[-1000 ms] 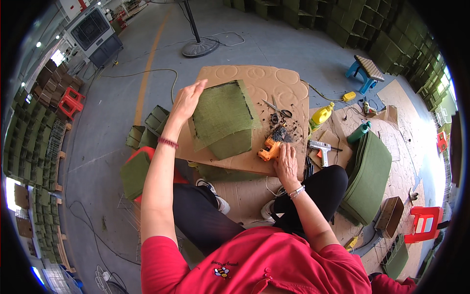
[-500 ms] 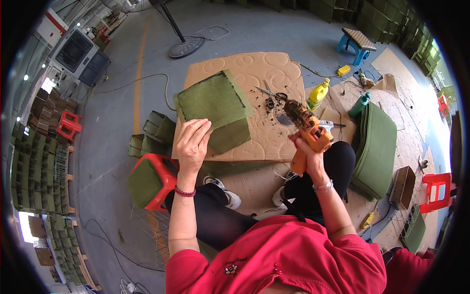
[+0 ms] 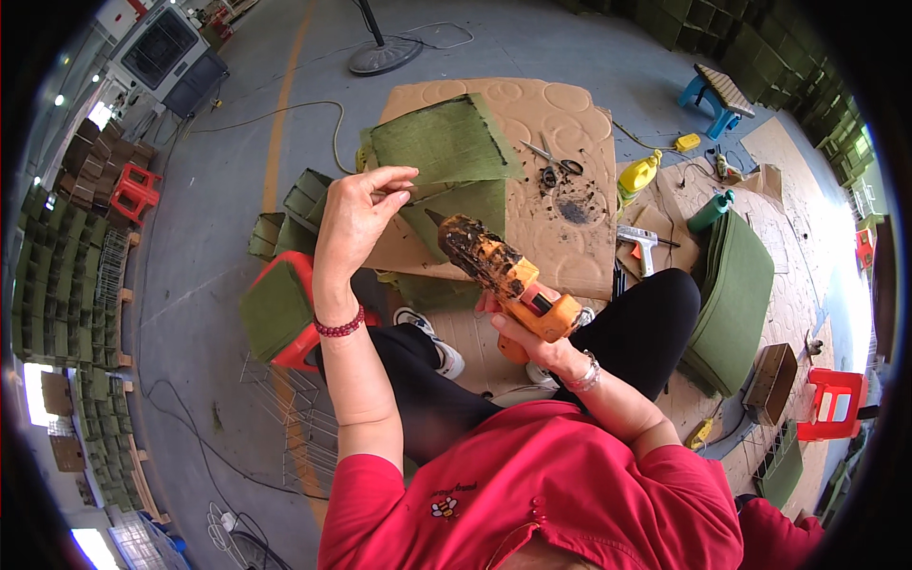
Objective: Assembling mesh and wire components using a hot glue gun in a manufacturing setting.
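While the right hand [image 3: 541,334] holds the orange glue gun [image 3: 499,275] with its fingers closed around the handle, the blackened nozzle points up and left, toward the near side of the green box [image 3: 442,142]. This box lies on the cardboard [image 3: 570,261], at its left part. The left hand [image 3: 353,220] is at the near edge of its top sheet, with fingers nearly straight and close together and the thumb a little apart below; whether they pinch the cloth, I cannot tell. Along the far and right edges of the sheet a dark line [image 3: 493,133] is visible, so I judge these edges as already done. On the near edge I see no such line, and it seems loose above the front panel; probably this part is left. Scissors [image 3: 548,167] and black crumbs [image 3: 575,211] lie to the right of the box, and farther right is a stack of green sheets [image 3: 736,304].
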### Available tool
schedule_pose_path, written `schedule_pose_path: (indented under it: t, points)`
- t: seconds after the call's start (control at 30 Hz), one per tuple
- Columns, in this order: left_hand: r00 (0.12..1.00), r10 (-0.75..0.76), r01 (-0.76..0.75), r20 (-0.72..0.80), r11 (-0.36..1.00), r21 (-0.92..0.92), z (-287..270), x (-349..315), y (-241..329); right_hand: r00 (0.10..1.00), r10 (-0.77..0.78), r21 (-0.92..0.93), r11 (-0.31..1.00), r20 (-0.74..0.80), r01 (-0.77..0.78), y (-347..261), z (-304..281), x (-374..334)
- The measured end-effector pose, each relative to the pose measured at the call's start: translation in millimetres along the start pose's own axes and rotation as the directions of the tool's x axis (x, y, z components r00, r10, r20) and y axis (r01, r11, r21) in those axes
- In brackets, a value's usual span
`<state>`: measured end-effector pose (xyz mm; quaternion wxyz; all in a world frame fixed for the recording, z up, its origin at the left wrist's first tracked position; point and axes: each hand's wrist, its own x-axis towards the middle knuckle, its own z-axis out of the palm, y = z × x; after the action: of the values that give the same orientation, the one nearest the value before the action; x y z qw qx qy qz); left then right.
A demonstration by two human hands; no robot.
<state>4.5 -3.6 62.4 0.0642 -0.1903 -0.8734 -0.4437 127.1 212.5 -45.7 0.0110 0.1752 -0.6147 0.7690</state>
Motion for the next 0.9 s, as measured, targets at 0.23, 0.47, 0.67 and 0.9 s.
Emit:
schedule_pose_path:
  t: [0.23,0.47,0.67,0.9]
  points:
    - [0.998,0.003,-0.016,-0.056,0.973,-0.230,-3.4,-9.5,-18.8,0.999,-0.035,-0.048,0.998,-0.003,0.035,6.7,18.7,9.4]
    - [0.999,-0.016,0.007,-0.038,0.971,-0.238,-5.9,-10.7,-13.2,1.000,0.020,-0.073,0.997,-0.004,-0.020,7.2,28.2,11.4]
    - [0.999,0.003,-0.014,-0.043,0.967,-0.255,-6.0,-10.5,-14.0,0.998,0.043,0.052,0.998,-0.055,-0.041,7.9,31.4,11.3]
    - [0.997,-0.003,-0.019,-0.077,0.961,-0.277,-3.9,-8.4,-20.8,0.997,0.042,0.132,0.991,-0.072,-0.032,13.5,28.7,8.4]
